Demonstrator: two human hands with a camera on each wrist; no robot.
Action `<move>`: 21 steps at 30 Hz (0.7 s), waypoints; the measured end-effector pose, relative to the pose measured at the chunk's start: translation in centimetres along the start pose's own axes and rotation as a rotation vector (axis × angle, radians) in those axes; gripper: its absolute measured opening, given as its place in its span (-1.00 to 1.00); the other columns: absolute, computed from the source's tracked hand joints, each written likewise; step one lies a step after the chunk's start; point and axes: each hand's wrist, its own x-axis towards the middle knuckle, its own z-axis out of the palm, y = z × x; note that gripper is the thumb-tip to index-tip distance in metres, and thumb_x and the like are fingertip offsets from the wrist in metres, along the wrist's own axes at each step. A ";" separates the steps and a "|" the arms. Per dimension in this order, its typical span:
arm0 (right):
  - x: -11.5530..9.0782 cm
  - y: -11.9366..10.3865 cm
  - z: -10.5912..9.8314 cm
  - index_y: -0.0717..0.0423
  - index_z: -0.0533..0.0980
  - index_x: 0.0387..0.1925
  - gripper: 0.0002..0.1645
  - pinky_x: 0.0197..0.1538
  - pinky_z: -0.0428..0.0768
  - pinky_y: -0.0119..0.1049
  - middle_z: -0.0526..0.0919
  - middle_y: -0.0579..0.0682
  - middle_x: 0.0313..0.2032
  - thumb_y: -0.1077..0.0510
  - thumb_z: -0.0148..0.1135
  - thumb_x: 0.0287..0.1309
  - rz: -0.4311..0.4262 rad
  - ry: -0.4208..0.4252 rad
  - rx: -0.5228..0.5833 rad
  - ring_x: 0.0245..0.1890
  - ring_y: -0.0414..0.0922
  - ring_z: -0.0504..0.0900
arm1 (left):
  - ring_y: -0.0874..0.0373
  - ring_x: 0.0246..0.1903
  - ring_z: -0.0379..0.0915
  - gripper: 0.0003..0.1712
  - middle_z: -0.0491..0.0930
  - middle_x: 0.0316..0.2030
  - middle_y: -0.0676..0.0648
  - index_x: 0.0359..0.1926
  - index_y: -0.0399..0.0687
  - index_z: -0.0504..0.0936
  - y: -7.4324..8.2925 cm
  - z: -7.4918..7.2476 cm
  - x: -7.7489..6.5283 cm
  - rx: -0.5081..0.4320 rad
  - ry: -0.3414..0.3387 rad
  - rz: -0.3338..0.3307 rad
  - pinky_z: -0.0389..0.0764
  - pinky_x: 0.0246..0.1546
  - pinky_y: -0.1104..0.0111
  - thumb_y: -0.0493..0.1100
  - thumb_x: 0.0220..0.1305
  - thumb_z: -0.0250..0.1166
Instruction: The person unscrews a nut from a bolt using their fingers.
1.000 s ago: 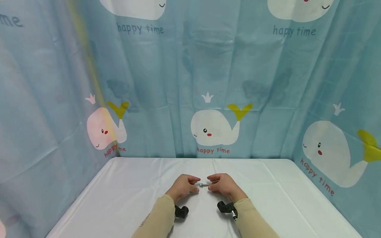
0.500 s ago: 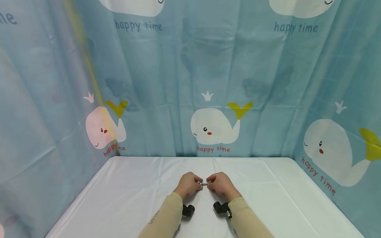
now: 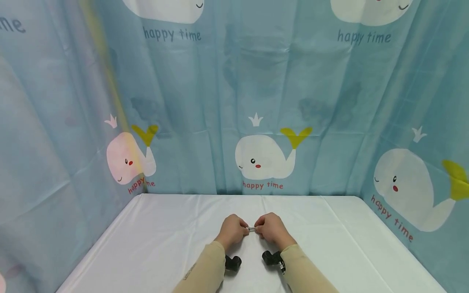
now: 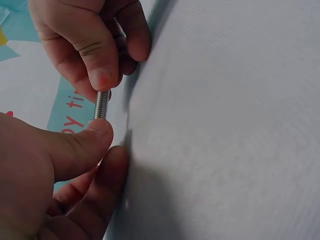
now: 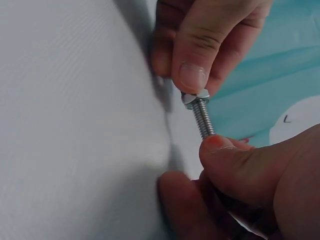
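Between my two hands, a silver threaded bolt (image 3: 251,228) is held level just above the white table. My left hand (image 3: 232,230) pinches its left end, where a shiny hexagonal piece (image 5: 195,98) shows under the thumb in the right wrist view. Whether that piece is a nut or the bolt's head, I cannot tell. The other end sits between the thumb and fingers of my right hand (image 3: 272,229) and is hidden by them. Bare thread (image 4: 101,105) shows in the short gap between the two hands in the left wrist view.
A white cloth covers the table (image 3: 165,232). Blue curtains (image 3: 205,101) with whale prints hang behind it and on both sides. Black wrist devices (image 3: 233,263) sit on both forearms.
My left hand has moved right from beside the bolt and now pinches its hexagonal end. My right hand, gripping the other end, has shifted slightly left.
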 end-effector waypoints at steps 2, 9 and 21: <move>-0.1 -0.2 -0.2 0.08 0.68 -0.41 -0.93 -0.51 0.49 -0.28 0.58 -0.09 -0.61 0.27 0.37 0.18 -0.011 0.001 0.005 -0.66 -0.18 0.56 | 0.12 -0.31 0.47 -0.96 0.59 -0.44 0.08 -0.39 -0.12 0.78 0.0 -0.2 -0.2 -0.024 0.010 0.013 0.55 -0.16 0.15 -0.26 0.09 0.48; -1.1 -0.9 -1.1 0.15 0.69 -0.30 -0.94 -0.41 0.61 -0.25 0.62 -0.05 -0.43 0.28 0.32 0.24 -0.015 0.024 0.143 -0.50 -0.15 0.62 | 0.16 -0.58 0.49 -0.97 0.60 -0.56 0.00 -0.30 -0.04 0.77 0.2 -1.4 -1.1 -0.290 -0.005 -0.010 0.51 -0.51 0.31 -0.23 0.23 0.42; -3.8 -3.2 -2.7 0.11 0.68 -0.24 -0.92 -0.19 0.69 -0.19 0.66 -0.01 -0.27 0.25 0.29 0.30 -0.066 0.060 0.334 -0.27 -0.04 0.72 | 0.10 -0.51 0.57 -0.86 0.64 -0.44 -0.07 -0.17 -0.08 0.75 1.4 -3.2 -4.2 -0.474 0.045 0.072 0.63 -0.34 0.08 -0.14 0.30 0.38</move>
